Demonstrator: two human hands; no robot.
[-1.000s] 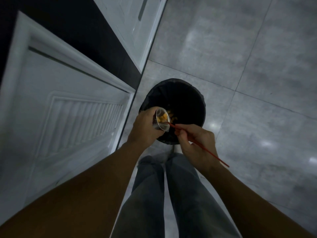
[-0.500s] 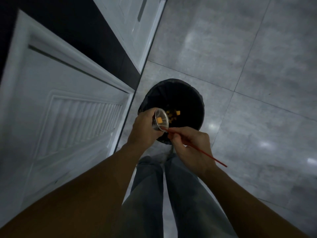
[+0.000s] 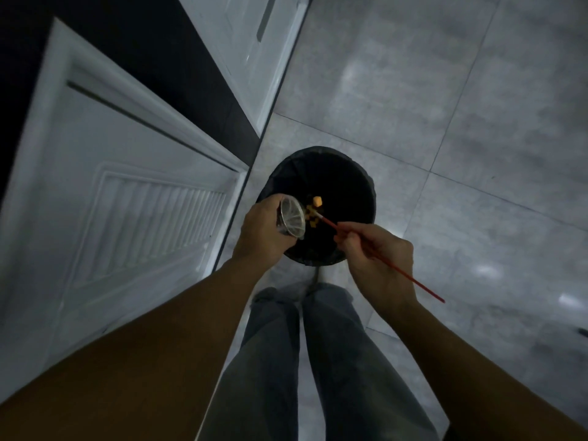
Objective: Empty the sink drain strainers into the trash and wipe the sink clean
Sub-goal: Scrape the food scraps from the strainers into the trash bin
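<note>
While I watch from the headcam, furthest left stands a white cabinet door [image 3: 121,192] with a louvred panel, and a second white door [image 3: 254,43] beyond a dark gap. Next, the left hand [image 3: 264,230] is wrapped around the strainer [image 3: 291,219], tipped sideways over the near-left rim of the black trash bin [image 3: 366,186]; its mouth looks nearly bare, though the dim light stops me being sure. Orange scraps [image 3: 313,210] lie inside the bin. To the right, the right hand [image 3: 377,262] pinches a thin red stick [image 3: 381,259], its pale tip poised over the scraps, just apart from the strainer. Both hands are clamped on their own item, close together but not touching. I judge this strainer as good as emptied; any other strainer and the sink wipe remain, and no sink is in view. Underfoot is glossy grey tile floor [image 3: 477,106] with lamp glints, the room dim
</note>
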